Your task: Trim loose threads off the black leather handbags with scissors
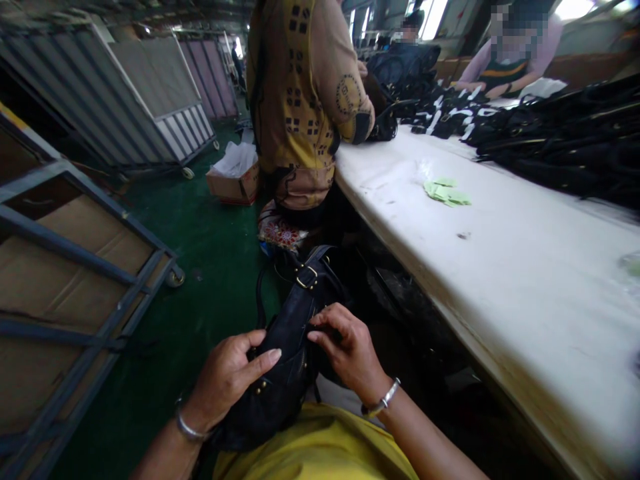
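Observation:
A black handbag (pixel 283 360) with gold-coloured studs and a buckled strap (pixel 307 276) lies across my lap. My left hand (pixel 233 373) grips its left side, thumb lying over the front and the other fingers mostly hidden. At the bag's right side, my right hand (pixel 347 340) pinches thumb and forefinger together close to a seam. Whatever sits between those fingertips is too small to make out. Both wrists wear a silver bracelet.
To my right runs a long white table (pixel 400 213) bearing green paper slips (pixel 447 192) and a pile of black bags (pixel 565 133). A seated co-worker (pixel 300 100) is ahead. A wheeled metal-framed cart (pixel 80 253) stands left, and a cardboard box (pixel 234 183) sits on the floor.

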Demonstrator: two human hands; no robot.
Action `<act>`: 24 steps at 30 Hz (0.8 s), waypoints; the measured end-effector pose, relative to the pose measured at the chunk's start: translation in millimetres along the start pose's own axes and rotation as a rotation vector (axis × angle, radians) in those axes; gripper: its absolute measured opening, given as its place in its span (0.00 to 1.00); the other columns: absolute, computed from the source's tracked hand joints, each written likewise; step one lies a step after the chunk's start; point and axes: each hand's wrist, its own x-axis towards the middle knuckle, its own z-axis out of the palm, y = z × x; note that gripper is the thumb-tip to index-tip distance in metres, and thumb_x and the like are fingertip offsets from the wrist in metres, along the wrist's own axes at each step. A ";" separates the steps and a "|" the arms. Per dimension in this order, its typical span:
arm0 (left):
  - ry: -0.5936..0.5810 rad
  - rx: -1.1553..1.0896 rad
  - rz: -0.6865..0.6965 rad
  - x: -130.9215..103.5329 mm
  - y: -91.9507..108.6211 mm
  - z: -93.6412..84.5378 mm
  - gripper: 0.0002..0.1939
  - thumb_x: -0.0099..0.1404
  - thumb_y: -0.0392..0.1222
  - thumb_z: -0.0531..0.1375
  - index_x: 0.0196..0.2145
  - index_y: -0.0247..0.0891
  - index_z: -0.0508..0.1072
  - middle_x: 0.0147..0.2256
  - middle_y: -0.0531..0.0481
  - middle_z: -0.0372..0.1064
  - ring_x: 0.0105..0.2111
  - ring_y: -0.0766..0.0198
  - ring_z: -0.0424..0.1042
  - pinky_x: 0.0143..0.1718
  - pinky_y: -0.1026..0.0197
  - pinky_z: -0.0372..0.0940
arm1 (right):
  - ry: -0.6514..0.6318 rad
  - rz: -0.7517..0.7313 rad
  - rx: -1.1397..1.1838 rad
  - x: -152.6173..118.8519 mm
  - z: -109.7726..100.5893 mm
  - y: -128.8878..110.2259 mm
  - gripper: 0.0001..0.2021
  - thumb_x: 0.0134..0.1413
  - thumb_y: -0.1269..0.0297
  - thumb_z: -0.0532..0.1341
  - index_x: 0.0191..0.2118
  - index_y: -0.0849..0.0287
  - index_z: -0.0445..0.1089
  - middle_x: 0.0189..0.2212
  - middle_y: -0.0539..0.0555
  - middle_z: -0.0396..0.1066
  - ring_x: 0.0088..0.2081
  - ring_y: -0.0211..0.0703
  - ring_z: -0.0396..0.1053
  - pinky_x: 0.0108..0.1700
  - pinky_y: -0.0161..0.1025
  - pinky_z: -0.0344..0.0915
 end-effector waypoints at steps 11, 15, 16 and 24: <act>0.007 0.127 -0.003 -1.5 7.8 0.5 0.21 0.61 0.59 0.58 0.39 0.39 0.78 0.36 0.46 0.76 0.38 0.53 0.74 0.41 0.60 0.66 | -0.059 -0.034 -0.257 12.6 6.6 -4.7 0.09 0.53 0.80 0.56 0.29 0.59 0.62 0.29 0.51 0.64 0.34 0.43 0.61 0.39 0.41 0.54; 0.065 0.224 -0.014 3.2 6.5 -10.2 0.21 0.54 0.60 0.64 0.38 0.42 0.80 0.37 0.45 0.77 0.40 0.49 0.74 0.39 0.59 0.66 | -0.034 -0.057 -0.181 12.3 9.4 -4.5 0.10 0.53 0.80 0.54 0.28 0.58 0.60 0.28 0.51 0.64 0.34 0.43 0.62 0.41 0.41 0.54; 0.029 0.267 -0.009 3.7 5.4 -14.2 0.21 0.54 0.60 0.63 0.38 0.44 0.80 0.38 0.45 0.77 0.40 0.49 0.74 0.39 0.59 0.66 | -0.030 -0.066 -0.174 12.8 10.5 -5.5 0.09 0.53 0.80 0.55 0.28 0.58 0.61 0.28 0.51 0.64 0.35 0.43 0.62 0.41 0.41 0.54; 0.179 0.760 0.069 16.2 -5.0 -41.2 0.33 0.51 0.70 0.61 0.44 0.41 0.77 0.39 0.40 0.75 0.38 0.41 0.73 0.39 0.52 0.61 | -0.066 -0.097 -0.209 20.5 27.3 -14.2 0.09 0.45 0.81 0.59 0.28 0.59 0.62 0.29 0.50 0.65 0.36 0.42 0.63 0.42 0.40 0.54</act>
